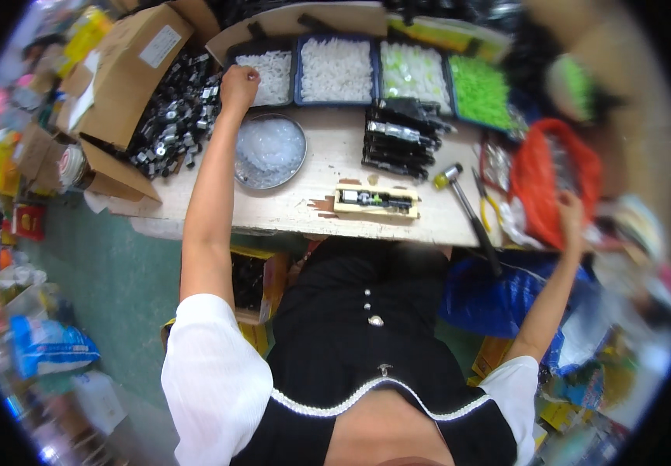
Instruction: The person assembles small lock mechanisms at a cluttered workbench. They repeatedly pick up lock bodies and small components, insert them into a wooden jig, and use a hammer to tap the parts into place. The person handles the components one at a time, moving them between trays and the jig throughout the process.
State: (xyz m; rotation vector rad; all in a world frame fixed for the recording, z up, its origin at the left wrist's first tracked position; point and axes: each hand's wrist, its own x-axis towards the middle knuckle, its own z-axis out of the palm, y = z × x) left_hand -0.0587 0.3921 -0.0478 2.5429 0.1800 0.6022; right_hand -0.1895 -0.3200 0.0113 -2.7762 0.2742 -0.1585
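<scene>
My left hand [240,89] is at the left end of the row of trays, beside the tray of small whitish plastic parts [273,70]. Its fingers are curled together in a pinch, and what they hold is too small to make out. On the right, my right hand [571,215] reaches into the mouth of a red plastic bag [532,194], its fingertips blurred against the contents. Between my arms a cream-coloured fixture [351,210] lies near the table edge, with a black and clear assembly [386,199] set in it.
A round metal dish [261,188] holds clear small parts. Dark metal-and-black pieces [171,128] are heaped by a cardboard box [137,74]. Further trays hold white and green parts [479,89]. Stacked black assemblies [399,140], a hammer [467,206] and yellow-handled pliers [488,210] lie on the table.
</scene>
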